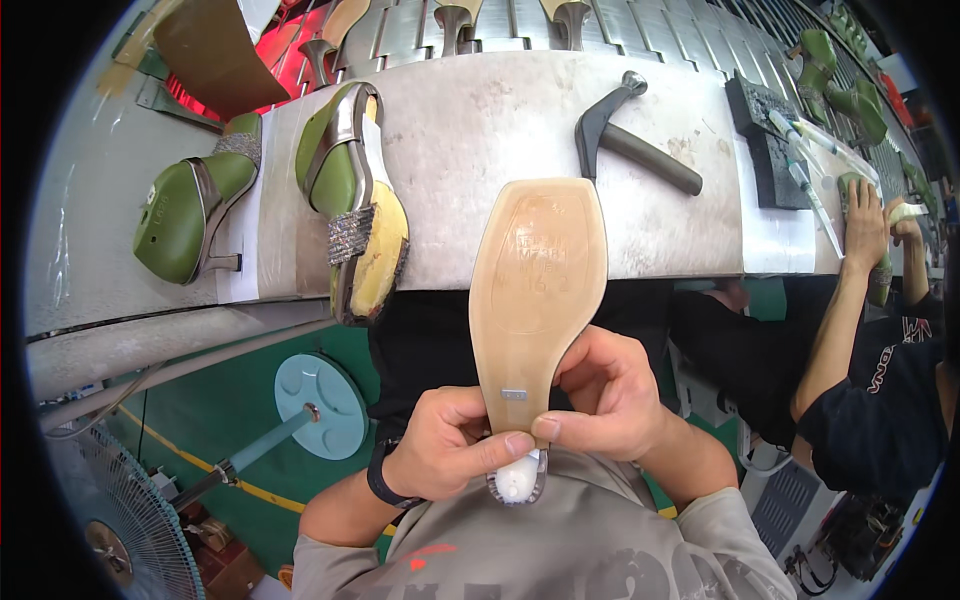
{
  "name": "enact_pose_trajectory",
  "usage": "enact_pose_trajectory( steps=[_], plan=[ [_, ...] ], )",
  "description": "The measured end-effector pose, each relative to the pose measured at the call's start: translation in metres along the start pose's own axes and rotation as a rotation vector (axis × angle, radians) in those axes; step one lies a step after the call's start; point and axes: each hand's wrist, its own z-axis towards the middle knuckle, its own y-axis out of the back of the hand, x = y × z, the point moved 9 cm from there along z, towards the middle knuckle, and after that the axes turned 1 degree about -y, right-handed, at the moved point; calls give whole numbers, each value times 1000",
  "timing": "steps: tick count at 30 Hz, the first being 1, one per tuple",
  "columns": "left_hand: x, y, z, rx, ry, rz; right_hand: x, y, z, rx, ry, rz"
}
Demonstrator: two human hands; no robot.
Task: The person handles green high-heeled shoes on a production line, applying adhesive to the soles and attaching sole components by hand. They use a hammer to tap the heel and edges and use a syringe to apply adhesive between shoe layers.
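A long grey workbench [480, 110] stretches across the view beyond both hands, its near edge just past the toe of the shoe they hold. That shoe [537, 275] is turned sole-up, a tan sole with a squared toe pointing away from the person and its narrow heel end drawn in close to the chest. The left hand [450, 443] is curled tight around the heel end from the left, fingers folded under and the thumb laid across the narrow waist of the sole. The right hand [605, 395] is likewise clenched on the shoe from the right, its thumb meeting the left thumb tip to tip over the sole, just above a white heel seat [518, 483] that shows below them. Up and to the left of the left hand, a green shoe last with a yellow insole [355, 200] lies on the bench, and farther left a second green last [190, 210] stands on its side. Up and to the right of the right hand rests a hammer [625, 135]. Far to the right, another person's hand [865, 225] presses on the bench.
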Motion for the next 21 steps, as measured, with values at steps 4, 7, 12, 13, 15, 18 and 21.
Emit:
enact_pose_trajectory(
  steps=[4, 7, 12, 13, 15, 18, 21],
  plan=[
    [-2, 3, 1, -8, -17, 72, 0, 0, 0, -7, -8, 5],
    [-1, 6, 1, -33, -53, 119, 0, -1, 0, -3, 4, -7],
    [1, 9, 1, -48, -109, 201, 1, -3, 0, 16, 39, -37],
    [1, 9, 1, -47, -108, 201, 1, -3, -1, 18, 46, -46],
    [1, 9, 2, -48, -118, 219, 2, -1, -1, 16, 55, -57],
    [1, 9, 4, -42, -119, 240, 2, 0, -2, 19, 60, -67],
    [4, 9, 5, -56, -82, 212, 4, 3, -2, 16, 74, -75]
  ],
)
